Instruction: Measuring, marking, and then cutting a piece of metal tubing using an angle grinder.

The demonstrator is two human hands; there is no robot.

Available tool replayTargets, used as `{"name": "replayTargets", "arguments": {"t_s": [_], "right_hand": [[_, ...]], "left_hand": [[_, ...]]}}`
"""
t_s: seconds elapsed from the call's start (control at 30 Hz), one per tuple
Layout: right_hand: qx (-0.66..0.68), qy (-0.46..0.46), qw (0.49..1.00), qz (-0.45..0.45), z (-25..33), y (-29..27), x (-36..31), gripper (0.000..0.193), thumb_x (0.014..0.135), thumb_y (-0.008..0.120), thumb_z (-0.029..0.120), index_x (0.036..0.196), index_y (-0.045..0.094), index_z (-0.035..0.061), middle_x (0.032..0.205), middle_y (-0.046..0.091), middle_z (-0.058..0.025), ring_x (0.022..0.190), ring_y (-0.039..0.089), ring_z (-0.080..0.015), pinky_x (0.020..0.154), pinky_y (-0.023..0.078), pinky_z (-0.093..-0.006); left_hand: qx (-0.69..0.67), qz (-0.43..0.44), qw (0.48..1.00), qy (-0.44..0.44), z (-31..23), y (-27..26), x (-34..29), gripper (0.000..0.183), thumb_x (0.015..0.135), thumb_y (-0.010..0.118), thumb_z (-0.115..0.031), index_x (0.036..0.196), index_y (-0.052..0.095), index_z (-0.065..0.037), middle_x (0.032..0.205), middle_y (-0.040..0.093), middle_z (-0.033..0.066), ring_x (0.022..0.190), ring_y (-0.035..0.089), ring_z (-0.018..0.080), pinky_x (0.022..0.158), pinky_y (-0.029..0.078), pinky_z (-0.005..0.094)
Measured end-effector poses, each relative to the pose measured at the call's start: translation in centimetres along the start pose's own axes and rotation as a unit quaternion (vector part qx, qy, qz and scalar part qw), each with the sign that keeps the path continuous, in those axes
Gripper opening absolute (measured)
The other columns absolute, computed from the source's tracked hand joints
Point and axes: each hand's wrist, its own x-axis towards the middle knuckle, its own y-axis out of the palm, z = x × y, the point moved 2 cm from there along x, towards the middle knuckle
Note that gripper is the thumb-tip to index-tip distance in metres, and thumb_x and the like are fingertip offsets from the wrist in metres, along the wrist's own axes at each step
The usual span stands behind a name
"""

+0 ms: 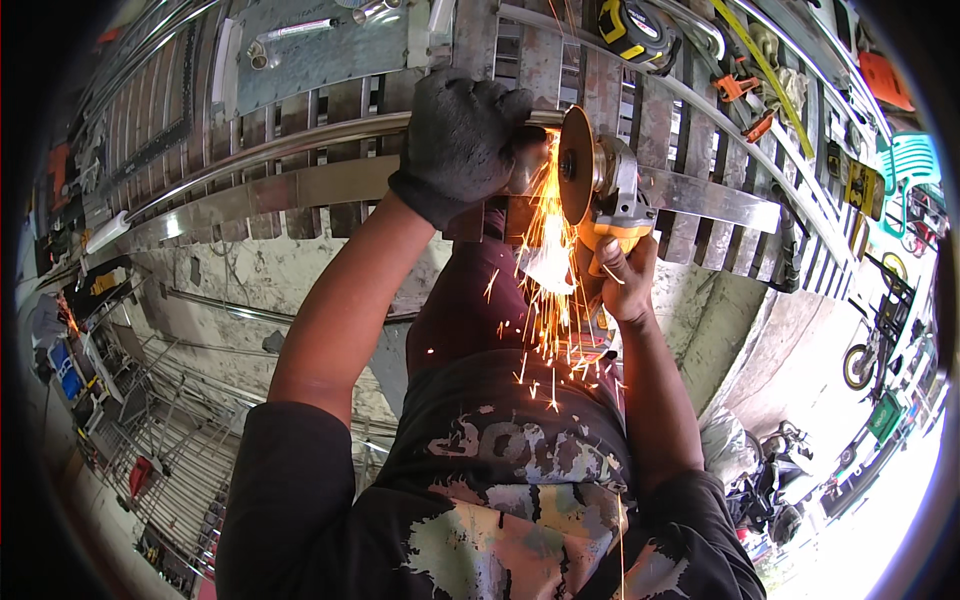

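Note:
My left hand (458, 145), in a dark work glove, closes round a long shiny metal tube (285, 148) that lies across the slatted metal bench (600, 75). Bare-skinned, my right hand (628, 280) grips an angle grinder (624, 190) from below, partly hidden by its body. The grinder's thin brown cutting disc (574, 165) stands upright at the tube's right end, just right of the glove. Bright orange sparks (552, 250) stream from there down toward my shirt. Glare and the disc hide the exact contact point.
Beyond the tube lie a grey metal sheet (330, 60) and a yellow-black tape measure (638, 35). A flat metal bar (720, 200) runs across the bench's near side. Orange clamps (735, 87) sit at the right. Metal racks (180, 400) stand below left.

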Motion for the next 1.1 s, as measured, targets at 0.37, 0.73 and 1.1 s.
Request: {"name": "replayTargets", "arguments": {"t_s": [0.37,0.73,1.1], "right_hand": [[0.033,0.018,0.999,0.009,0.1,0.7,0.2,0.064,0.097,0.074,0.051,0.123,0.058,-0.006,0.093,0.072,-0.0154,0.063,0.069,-0.0197,0.057,0.058,-0.0319],[-0.035,0.014,0.999,0.015,-0.7,-0.2,0.3,0.067,0.097,0.071,0.055,0.122,0.057,-0.0051,0.088,0.07,-0.0135,0.062,0.07,-0.0198,0.053,0.058,-0.0323],[-0.032,0.024,0.999,0.0,0.7,0.2,0.0,0.061,0.099,0.071,0.052,0.121,0.059,-0.003,0.094,0.071,-0.0076,0.082,0.07,-0.0138,0.071,0.056,-0.0294]], "left_hand": [[-0.001,0.023,1.0,0.003,0.1,0.4,-0.4,0.039,0.087,0.07,-0.055,0.101,0.069,-0.019,0.086,0.068,0.0064,0.086,0.065,0.0324,0.088,0.043,0.051],[-0.004,-0.02,1.0,0.022,0.2,0.6,-0.4,0.037,0.084,0.073,-0.051,0.104,0.07,-0.019,0.087,0.068,0.0066,0.089,0.064,0.0326,0.089,0.044,0.0503],[-0.001,-0.006,1.0,0.008,-0.3,0.5,-0.5,0.037,0.086,0.07,-0.052,0.103,0.07,-0.02,0.089,0.068,0.0069,0.087,0.064,0.0317,0.09,0.043,0.0498]]}}
